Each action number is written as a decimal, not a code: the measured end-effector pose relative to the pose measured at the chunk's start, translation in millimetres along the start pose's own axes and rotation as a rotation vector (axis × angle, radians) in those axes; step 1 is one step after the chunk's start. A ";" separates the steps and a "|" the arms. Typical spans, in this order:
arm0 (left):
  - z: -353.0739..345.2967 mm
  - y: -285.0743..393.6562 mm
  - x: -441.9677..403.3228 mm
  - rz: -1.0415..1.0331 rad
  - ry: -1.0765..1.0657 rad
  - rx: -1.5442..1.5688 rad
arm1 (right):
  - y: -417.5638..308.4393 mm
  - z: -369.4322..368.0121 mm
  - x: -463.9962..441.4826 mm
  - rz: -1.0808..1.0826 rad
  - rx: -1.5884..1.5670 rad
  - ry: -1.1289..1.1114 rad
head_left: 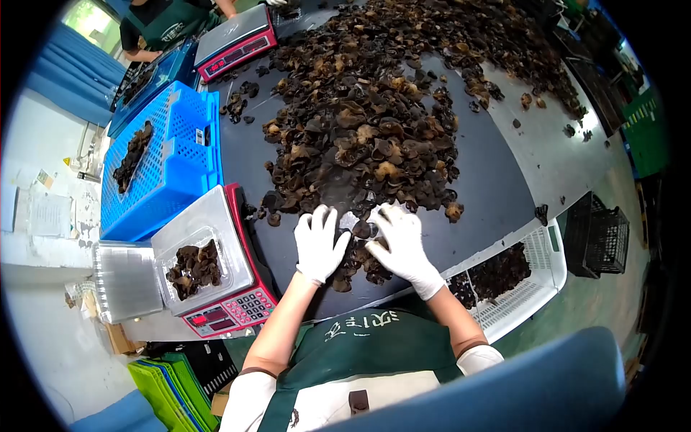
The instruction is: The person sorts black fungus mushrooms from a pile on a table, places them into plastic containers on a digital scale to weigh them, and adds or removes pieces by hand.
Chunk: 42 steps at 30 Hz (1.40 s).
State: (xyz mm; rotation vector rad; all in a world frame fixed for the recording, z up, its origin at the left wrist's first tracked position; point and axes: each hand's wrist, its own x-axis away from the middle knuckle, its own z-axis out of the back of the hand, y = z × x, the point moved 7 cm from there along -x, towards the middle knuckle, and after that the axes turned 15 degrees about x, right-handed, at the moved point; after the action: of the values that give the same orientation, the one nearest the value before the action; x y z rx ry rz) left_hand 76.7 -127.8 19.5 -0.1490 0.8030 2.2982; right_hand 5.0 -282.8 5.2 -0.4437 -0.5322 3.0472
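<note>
A large heap of dark brown wood ear mushrooms (360, 137) covers the middle of the dark table top (493, 169). At its near edge lie both my hands in white gloves. My left hand (318, 243) has its fingers spread and touches the mushrooms from the left. Opposite it, my right hand (403, 245) rests with fingers apart on the right side. Between the two palms sits a small cluster of mushrooms (348, 272), partly hidden by the fingers. Left of my arms, a transparent plastic tray (226, 252) holding some mushrooms stands on a red digital scale (248, 306).
Stacked transparent trays (128, 281) stand beside the scale. Behind them is a blue perforated crate (183, 137) with mushrooms on top. A white basket (536, 288) of mushrooms is at lower right, near a black crate (601, 237). Another person (169, 25) works beyond a second scale (236, 43).
</note>
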 end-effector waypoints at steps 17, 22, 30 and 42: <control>4.9 -28.6 124.1 0.422 -0.044 0.144 | 15.3 2.6 47.7 0.192 0.102 -0.321; -15.2 -32.3 74.8 0.179 0.009 0.319 | -29.6 -15.8 12.2 0.382 -0.062 -0.245; -21.4 -18.9 73.8 0.101 0.167 0.664 | -59.8 -35.8 -4.0 0.405 -0.228 -0.024; 133.8 -15.8 59.8 0.104 0.607 0.566 | -171.6 8.5 -76.8 0.514 -0.480 0.122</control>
State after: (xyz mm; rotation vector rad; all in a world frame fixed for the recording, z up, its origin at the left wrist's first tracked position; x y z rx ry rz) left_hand 56.5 -6.0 100.1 -0.5692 1.7661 2.0295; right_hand 70.7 -128.9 91.4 -0.8970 -1.3386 3.2965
